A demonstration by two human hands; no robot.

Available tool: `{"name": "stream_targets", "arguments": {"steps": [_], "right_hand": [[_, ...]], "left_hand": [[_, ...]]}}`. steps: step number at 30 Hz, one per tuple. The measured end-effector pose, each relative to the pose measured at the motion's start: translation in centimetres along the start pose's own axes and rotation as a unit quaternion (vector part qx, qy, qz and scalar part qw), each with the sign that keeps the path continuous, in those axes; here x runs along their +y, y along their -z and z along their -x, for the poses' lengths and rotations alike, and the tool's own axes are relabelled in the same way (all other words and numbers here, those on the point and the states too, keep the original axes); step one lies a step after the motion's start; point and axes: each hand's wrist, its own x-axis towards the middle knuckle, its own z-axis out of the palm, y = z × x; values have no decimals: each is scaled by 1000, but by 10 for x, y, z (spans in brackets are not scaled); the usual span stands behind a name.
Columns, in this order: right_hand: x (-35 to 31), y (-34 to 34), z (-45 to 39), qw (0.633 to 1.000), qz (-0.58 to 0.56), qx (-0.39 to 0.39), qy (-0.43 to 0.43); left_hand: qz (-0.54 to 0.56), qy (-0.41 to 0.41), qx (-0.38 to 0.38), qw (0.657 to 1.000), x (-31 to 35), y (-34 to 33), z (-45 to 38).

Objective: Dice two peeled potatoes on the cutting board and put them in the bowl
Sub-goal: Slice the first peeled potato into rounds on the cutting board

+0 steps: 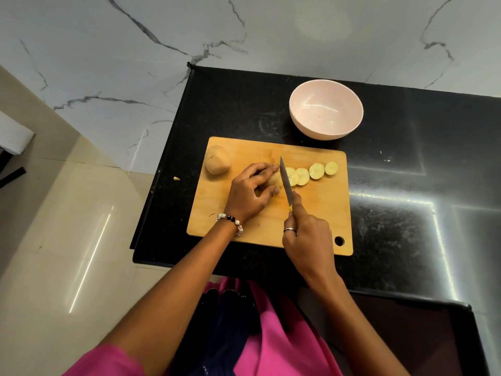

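Bamboo grain runs across the rounded-corner cutting board (244, 158), which lies flat on the speckled black stone bench (406, 185). My left hand (250, 192) curls its fingers over the half-cut potato (274, 180), hiding most of it. My right hand (307, 236) grips the knife (285, 180), its handle almost wholly covered; the thin grey blade stands against the cut face. Four pale round slices (311, 172) overlap in a row to its right. The whole potato (217, 160), smooth and oval, sits at the board's far left corner. Beyond the board stands the matte pink bowl (326, 108).
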Motion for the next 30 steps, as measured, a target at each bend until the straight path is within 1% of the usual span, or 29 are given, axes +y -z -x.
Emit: {"name": "stream_targets", "arguments": {"steps": [3, 5, 9, 12, 15, 19, 24, 30], "right_hand": [[-2, -1, -2, 999, 34, -23, 5], [-5, -3, -3, 995, 91, -39, 14], [-12, -8, -19, 980, 194, -46, 23], [-16, -12, -27, 968, 243, -68, 19], [-12, -14, -17, 967, 241, -76, 10], [-4, -20, 15, 962, 237, -131, 18], [9, -20, 0, 968, 225, -111, 10], [28, -7, -9, 980, 177, -80, 34]], "left_hand": [[-1, 2, 12, 1000, -1, 0, 0], [1, 5, 19, 1000, 0, 0, -1], [3, 1, 30, 1000, 0, -1, -1], [-5, -9, 39, 999, 0, -2, -1], [-3, -7, 44, 999, 2, -3, 1], [-1, 5, 46, 999, 1, -3, 0], [4, 19, 37, 999, 3, -1, 1], [1, 17, 42, 999, 5, -1, 1]]}}
